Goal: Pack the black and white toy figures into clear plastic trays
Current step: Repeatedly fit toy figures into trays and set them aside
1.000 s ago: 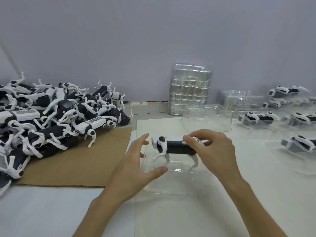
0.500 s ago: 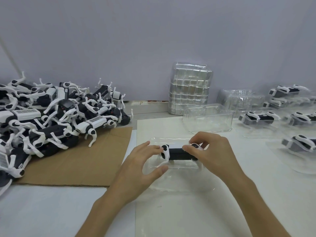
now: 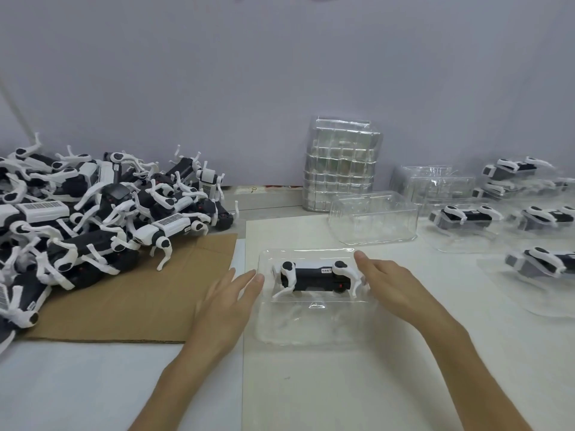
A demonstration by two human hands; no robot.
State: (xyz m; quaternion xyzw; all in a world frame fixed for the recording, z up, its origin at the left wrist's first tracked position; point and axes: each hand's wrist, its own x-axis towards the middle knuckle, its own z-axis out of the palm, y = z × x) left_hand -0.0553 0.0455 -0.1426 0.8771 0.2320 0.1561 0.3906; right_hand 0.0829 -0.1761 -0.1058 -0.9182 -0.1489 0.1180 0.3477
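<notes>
A black and white toy dog figure lies on its side in a clear plastic tray in the middle of the white table. My left hand lies flat at the tray's left edge, fingertips touching its rim. My right hand rests with straight fingers at the tray's right side, next to the figure's rear legs. Neither hand holds anything.
A large heap of loose figures lies on brown cardboard at the left. A stack of clear trays stands by the wall, an upturned clear tray in front of it. Several packed trays sit at the right.
Both hands lowered the figure from standing above the tray into it, then let go. The fingers have straightened and moved out to the tray's sides.
</notes>
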